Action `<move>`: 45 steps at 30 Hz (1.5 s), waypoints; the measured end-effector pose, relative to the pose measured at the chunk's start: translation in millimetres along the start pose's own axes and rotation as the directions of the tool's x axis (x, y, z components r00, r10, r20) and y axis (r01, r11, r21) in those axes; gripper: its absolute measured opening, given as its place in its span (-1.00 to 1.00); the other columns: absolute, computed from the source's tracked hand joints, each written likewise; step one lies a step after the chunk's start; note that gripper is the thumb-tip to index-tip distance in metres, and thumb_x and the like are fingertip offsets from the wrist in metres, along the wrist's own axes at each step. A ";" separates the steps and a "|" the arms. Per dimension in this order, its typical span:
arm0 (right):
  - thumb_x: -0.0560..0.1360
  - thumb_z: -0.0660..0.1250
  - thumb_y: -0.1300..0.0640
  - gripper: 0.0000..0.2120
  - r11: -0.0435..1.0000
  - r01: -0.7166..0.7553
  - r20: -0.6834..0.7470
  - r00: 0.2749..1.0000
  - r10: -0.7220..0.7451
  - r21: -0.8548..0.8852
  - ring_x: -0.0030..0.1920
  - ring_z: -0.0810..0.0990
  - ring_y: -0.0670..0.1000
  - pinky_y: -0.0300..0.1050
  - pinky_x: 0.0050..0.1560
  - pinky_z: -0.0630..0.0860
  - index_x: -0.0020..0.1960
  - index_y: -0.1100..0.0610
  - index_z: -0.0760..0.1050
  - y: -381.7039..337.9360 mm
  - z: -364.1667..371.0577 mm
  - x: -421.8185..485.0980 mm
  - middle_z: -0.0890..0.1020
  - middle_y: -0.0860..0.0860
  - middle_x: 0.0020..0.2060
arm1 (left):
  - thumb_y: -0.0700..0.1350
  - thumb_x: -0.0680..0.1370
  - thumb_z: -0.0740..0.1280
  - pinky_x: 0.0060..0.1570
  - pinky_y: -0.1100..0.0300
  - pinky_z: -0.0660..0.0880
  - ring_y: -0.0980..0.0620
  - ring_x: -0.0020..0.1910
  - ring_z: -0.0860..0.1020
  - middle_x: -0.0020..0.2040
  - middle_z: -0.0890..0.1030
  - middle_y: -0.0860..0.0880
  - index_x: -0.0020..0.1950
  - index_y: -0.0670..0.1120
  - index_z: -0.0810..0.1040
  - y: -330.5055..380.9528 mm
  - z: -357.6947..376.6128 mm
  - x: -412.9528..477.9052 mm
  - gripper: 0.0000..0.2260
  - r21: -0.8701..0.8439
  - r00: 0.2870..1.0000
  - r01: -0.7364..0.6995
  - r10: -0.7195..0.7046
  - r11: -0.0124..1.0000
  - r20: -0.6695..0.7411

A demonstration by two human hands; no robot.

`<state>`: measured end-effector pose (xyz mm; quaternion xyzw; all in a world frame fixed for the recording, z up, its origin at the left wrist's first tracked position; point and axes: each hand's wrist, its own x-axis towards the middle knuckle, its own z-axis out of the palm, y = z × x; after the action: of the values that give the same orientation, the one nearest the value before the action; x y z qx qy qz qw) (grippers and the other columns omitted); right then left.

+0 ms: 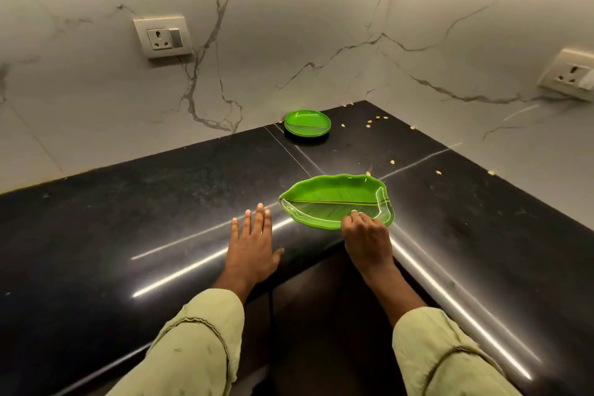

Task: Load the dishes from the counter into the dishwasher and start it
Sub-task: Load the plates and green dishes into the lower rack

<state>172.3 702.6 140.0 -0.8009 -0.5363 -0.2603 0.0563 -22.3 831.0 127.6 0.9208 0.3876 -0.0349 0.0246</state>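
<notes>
Green leaf plate [336,201] is lying left-to-right at the worktop's [128,219] front corner, right grip [366,239] pinching its near rim, left grip [250,247] spreading open beside.

walls [289,26]: white veined marble | counter [128,219]: glossy black, L-shaped corner | sockets: left wall socket [163,37], right wall socket [570,73]
</notes>
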 end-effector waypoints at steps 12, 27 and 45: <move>0.31 0.36 0.33 -0.91 0.990 -0.089 0.056 0.994 0.095 -0.111 -0.48 0.61 0.10 -0.12 -0.54 0.49 -0.28 0.18 0.58 -27.3 -83.3 -108.2 0.60 0.09 -0.45 | 0.24 0.65 0.07 0.54 -0.19 -0.14 -0.20 0.59 -0.21 0.61 -0.25 -0.16 0.61 -0.13 -0.25 4.6 -6.7 -126.1 -0.24 0.095 0.998 -0.070 0.068 0.993 0.017; 0.21 0.34 0.29 -0.93 0.956 -0.252 0.128 0.954 0.272 -0.153 -0.55 0.54 0.11 -0.17 -0.56 0.40 -0.33 0.15 0.54 -132.3 -172.1 -305.3 0.53 0.08 -0.50 | 0.20 0.63 0.12 0.53 -0.22 -0.17 -0.20 0.59 -0.19 0.62 -0.22 -0.13 0.62 -0.12 -0.20 -3.4 18.1 -293.9 -0.25 0.036 0.949 -0.293 0.287 0.955 0.127; 0.27 0.08 0.28 -0.78 0.809 -0.543 0.248 0.771 0.587 -0.226 -0.51 0.56 0.10 -0.17 -0.59 0.39 -0.37 0.12 0.48 -74.1 -260.2 -569.2 0.53 0.08 -0.50 | 0.18 0.66 0.08 0.52 -0.18 -0.20 -0.19 0.59 -0.22 0.61 -0.25 -0.13 0.61 -0.11 -0.24 168.8 74.2 -437.6 -0.28 0.061 0.783 -0.603 0.576 0.795 0.237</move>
<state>-150.9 165.2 77.6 -0.9572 -0.2526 -0.1413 -0.0085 -210.0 396.1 93.2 0.9865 0.0720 -0.1466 0.0128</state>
